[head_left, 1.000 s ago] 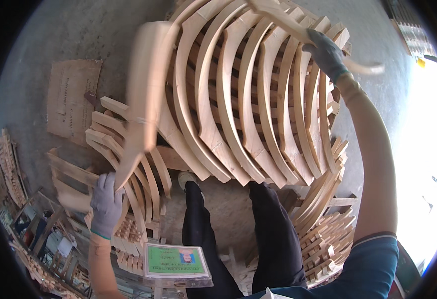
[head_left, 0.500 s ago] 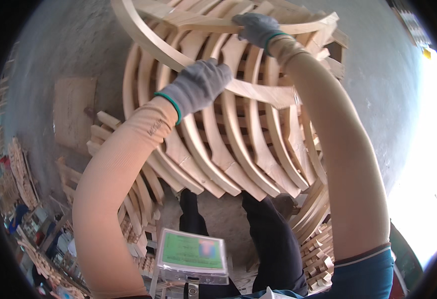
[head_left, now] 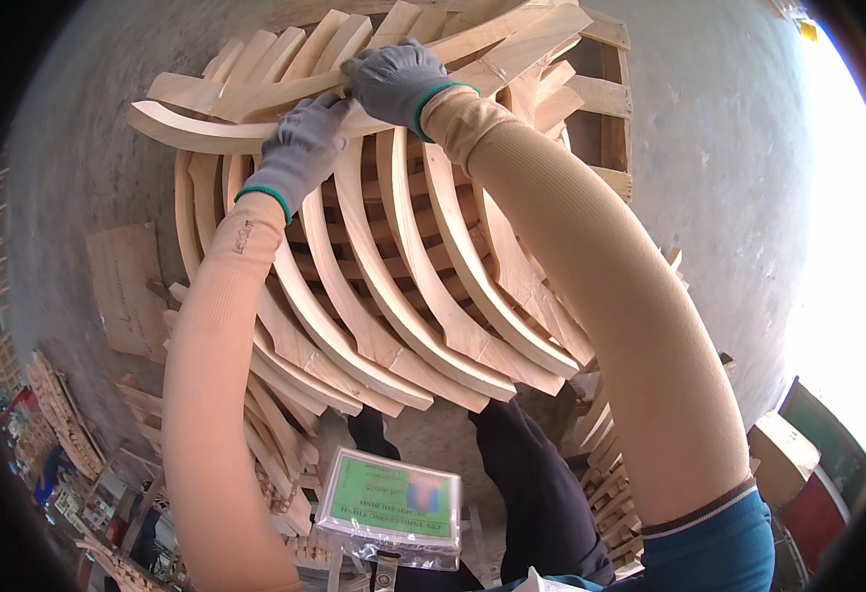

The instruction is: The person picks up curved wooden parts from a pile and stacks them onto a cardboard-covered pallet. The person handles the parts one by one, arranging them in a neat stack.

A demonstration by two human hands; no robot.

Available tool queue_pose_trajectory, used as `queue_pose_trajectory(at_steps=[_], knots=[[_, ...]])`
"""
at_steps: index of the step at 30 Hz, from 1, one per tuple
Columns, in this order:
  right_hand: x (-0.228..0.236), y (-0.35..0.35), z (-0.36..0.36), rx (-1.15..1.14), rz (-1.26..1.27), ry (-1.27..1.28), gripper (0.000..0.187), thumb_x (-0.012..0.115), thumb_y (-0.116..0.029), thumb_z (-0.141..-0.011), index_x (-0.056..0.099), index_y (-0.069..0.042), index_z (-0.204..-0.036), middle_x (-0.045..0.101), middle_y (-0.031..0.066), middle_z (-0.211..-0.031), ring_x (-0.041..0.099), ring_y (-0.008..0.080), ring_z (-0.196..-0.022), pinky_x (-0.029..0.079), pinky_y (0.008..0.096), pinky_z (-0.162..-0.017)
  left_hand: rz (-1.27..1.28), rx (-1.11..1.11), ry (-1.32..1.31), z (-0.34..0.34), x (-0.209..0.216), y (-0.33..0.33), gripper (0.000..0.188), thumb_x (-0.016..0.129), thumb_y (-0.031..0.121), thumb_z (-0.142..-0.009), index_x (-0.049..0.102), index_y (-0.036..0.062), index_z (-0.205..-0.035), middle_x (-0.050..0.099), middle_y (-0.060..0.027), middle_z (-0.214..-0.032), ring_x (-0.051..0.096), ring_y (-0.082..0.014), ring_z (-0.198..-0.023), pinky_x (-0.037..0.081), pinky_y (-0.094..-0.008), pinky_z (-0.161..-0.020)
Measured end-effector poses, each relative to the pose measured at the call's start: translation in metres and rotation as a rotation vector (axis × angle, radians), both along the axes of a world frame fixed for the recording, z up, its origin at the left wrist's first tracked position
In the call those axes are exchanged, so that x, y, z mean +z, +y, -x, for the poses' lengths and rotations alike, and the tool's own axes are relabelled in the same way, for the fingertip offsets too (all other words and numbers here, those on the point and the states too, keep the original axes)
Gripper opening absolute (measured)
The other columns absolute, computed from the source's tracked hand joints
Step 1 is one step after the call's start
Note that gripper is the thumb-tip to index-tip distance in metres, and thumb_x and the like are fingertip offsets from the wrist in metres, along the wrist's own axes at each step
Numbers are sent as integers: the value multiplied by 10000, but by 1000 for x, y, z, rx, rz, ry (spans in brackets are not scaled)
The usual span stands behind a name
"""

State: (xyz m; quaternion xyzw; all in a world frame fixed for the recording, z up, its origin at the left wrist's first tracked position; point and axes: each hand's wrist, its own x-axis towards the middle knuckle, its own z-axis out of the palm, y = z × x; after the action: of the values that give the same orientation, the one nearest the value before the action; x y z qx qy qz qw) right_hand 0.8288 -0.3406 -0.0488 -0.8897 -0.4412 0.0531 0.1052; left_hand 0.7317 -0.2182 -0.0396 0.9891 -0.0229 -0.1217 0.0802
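Two curved pale wooden pieces lie close together across the far part of a stack of similar curved slats. My left hand, in a grey glove with a green cuff, is closed around the nearer curved wooden piece. Right beside it, my right hand, gloved the same way, has its fingers curled over the farther curved wooden piece. The fingertips of both hands almost meet. The undersides of the two pieces are partly hidden by the gloves.
A wooden pallet shows under the stack at the far right. On the concrete floor to the left lies a flat brown board. More wooden parts are piled near my legs on both sides. An ID badge hangs before me.
Both hands have moved; the right one shifted left, now beside the left hand. The two curved pieces, earlier spread apart, are now together at the far end. The view has shifted too.
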Motion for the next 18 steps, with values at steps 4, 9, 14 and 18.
queue_pose_trajectory(at_steps=[4, 9, 14, 18], knots=[[-2, -7, -8, 107, 280, -81, 275, 462, -287, -917, 623, -209, -1126, 569, -7, -1196, 543, 183, -1122, 397, 404, -923, -103, -34, -5, -2, -2, -1, 478, 594, 125, -800, 487, 124, -1266, 499, -115, -1225, 482, -303, -1134, 407, -400, -971], [-5, -16, -18, 5, 93, -178, 329, 477, -261, -901, 555, -160, -1204, 615, 60, -1147, 573, 196, -1060, 390, 381, -903, 15, 6, -186, -9, -13, -5, 426, 584, 165, -808, 528, 140, -1230, 525, -109, -1187, 507, -296, -1100, 403, -392, -969], [-1, -9, -25, 75, 286, -52, 292, 481, -207, -891, 556, -136, -1165, 582, 46, -1194, 576, 210, -1043, 411, 347, -889, -22, 5, -139, 3, -8, -9, 423, 580, 205, -819, 533, 133, -1233, 533, -112, -1197, 487, -271, -1143, 366, -414, -997], [-18, -15, -19, 315, 240, -367, 367, 452, -292, -908, 525, -161, -1242, 489, 32, -1336, 487, 231, -1185, 355, 412, -983, 55, 33, -584, 51, -2, 9, 464, 609, 222, -800, 514, 76, -1230, 503, -93, -1254, 429, -257, -1213, 277, -434, -1058]])
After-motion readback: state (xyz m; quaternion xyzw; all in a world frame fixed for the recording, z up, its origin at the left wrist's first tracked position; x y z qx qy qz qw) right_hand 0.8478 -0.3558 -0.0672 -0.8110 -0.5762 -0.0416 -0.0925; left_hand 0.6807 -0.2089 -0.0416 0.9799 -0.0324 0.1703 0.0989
